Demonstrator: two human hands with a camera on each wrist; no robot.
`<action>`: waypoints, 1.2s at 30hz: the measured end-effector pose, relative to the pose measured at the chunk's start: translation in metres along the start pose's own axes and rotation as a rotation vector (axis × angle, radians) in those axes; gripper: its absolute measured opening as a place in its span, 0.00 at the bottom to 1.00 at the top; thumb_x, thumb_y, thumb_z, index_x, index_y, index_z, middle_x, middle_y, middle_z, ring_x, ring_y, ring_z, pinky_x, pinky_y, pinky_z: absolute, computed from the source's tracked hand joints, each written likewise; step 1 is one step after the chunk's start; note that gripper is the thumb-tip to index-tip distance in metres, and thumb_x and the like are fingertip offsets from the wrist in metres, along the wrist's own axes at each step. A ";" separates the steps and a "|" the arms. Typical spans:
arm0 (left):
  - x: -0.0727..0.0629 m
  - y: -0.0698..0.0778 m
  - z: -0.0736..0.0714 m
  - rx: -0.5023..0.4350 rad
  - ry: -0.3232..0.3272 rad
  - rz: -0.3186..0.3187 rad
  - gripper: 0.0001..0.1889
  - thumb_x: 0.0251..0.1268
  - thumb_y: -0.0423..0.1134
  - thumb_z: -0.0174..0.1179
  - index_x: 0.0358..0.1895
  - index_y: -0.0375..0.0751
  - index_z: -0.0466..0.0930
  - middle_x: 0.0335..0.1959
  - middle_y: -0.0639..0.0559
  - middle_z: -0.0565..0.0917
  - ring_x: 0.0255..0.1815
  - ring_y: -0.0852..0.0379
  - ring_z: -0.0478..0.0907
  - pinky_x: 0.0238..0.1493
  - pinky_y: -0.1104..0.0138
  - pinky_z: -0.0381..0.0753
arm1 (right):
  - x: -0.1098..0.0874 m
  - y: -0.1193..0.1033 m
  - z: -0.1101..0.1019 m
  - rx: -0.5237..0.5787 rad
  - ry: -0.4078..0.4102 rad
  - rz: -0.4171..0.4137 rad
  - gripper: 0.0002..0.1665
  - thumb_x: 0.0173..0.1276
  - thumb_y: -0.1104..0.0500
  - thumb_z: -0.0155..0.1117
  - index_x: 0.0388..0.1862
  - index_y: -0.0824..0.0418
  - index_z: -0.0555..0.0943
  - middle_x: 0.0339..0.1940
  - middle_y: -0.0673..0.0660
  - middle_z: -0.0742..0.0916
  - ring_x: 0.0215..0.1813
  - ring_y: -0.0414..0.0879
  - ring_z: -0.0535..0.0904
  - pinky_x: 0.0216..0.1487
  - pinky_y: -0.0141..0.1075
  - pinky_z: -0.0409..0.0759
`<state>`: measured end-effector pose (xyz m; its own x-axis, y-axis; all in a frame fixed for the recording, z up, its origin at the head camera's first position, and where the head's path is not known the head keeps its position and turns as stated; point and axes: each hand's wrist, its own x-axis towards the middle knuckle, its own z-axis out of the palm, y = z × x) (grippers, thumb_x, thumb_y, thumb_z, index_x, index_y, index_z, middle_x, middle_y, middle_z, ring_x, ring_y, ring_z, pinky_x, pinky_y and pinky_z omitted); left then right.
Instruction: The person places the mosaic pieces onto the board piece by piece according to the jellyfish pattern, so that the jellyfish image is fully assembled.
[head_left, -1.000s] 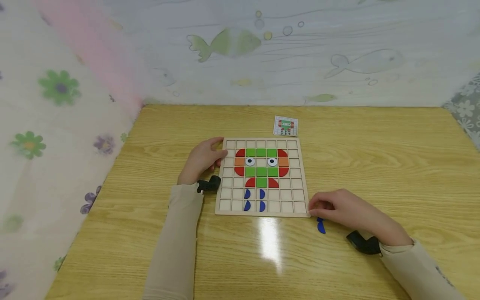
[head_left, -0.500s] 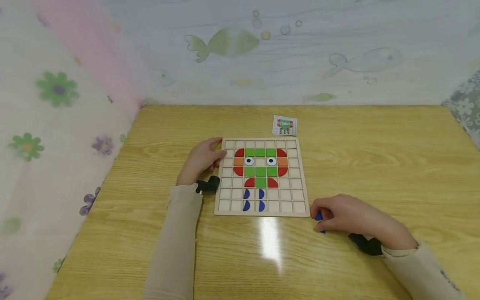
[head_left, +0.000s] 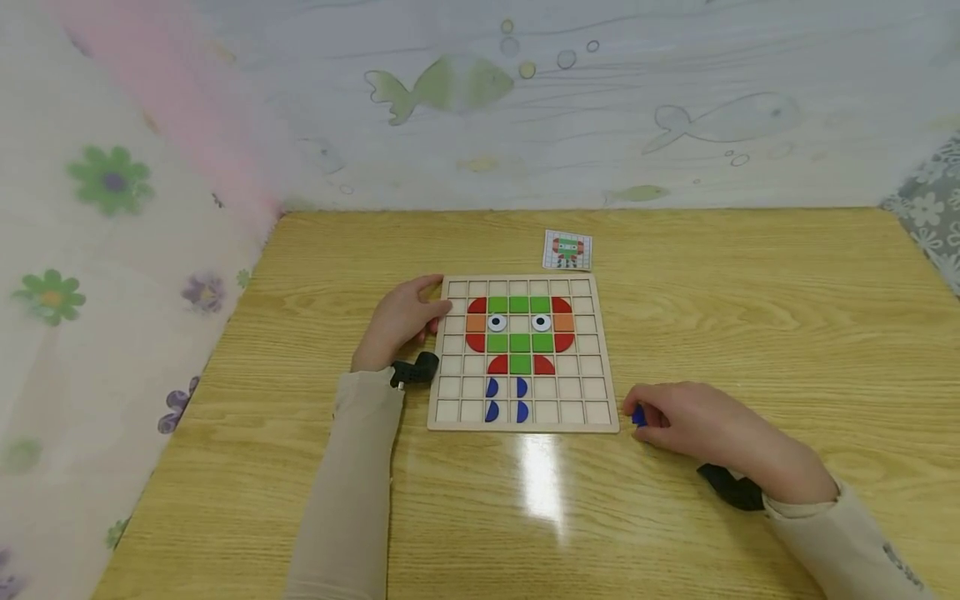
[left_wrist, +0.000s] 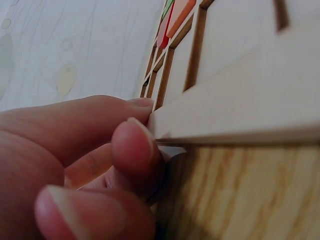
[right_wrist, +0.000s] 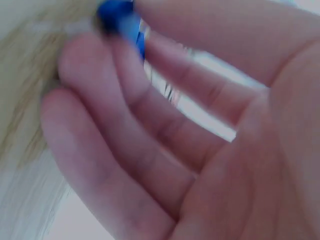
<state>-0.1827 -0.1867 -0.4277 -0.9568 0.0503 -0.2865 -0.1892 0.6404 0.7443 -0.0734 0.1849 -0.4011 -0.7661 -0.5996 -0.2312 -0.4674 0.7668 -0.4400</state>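
My left hand holds the left edge of a square wooden grid board, the thumb at its rim and the index finger by the far corner. In the left wrist view, other fingers curl beside the board's edge. Green squares, red rounded pieces, orange squares and two eye discs sit in its cells, with blue half-circles below. Right of the board, my right hand pinches blue pieces between thumb and fingertips; fingers partly hide them, and I cannot tell how many.
Behind the board a small printed card with a similar coloured figure lies on the wooden table. A wall with painted fish stands at the back, and a flowered wall at the left.
My right hand has drawn slightly back from the board's near right corner and gathered up the blue pieces that lay on the table. My left hand stays on the board.
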 end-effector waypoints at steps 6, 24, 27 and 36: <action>-0.001 0.002 0.000 0.007 0.001 -0.004 0.29 0.60 0.50 0.55 0.66 0.59 0.59 0.18 0.47 0.77 0.10 0.56 0.67 0.13 0.66 0.66 | 0.002 -0.002 0.002 -0.083 0.110 0.041 0.10 0.56 0.58 0.64 0.38 0.54 0.78 0.22 0.43 0.72 0.24 0.36 0.66 0.26 0.31 0.65; -0.001 0.001 -0.001 0.024 0.001 0.007 0.30 0.60 0.50 0.54 0.66 0.57 0.58 0.18 0.47 0.77 0.10 0.56 0.67 0.13 0.66 0.67 | 0.007 -0.002 0.006 -0.186 0.280 0.060 0.09 0.55 0.63 0.62 0.36 0.56 0.80 0.34 0.50 0.78 0.28 0.41 0.73 0.30 0.38 0.73; 0.000 0.002 -0.001 0.036 0.005 0.006 0.30 0.60 0.51 0.54 0.66 0.58 0.59 0.18 0.47 0.77 0.10 0.55 0.67 0.14 0.66 0.67 | 0.008 -0.002 0.006 -0.182 0.279 0.063 0.09 0.55 0.63 0.62 0.36 0.57 0.81 0.34 0.51 0.78 0.29 0.42 0.73 0.31 0.38 0.73; -0.001 0.002 0.000 0.038 0.008 0.010 0.30 0.59 0.52 0.55 0.66 0.59 0.59 0.17 0.47 0.77 0.11 0.54 0.68 0.18 0.64 0.70 | 0.009 -0.001 0.005 -0.130 0.245 0.066 0.07 0.53 0.62 0.65 0.33 0.55 0.79 0.31 0.48 0.77 0.28 0.40 0.71 0.32 0.38 0.72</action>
<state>-0.1822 -0.1859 -0.4258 -0.9603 0.0511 -0.2741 -0.1710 0.6687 0.7236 -0.0777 0.1772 -0.4069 -0.8733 -0.4862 -0.0317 -0.4534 0.8348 -0.3124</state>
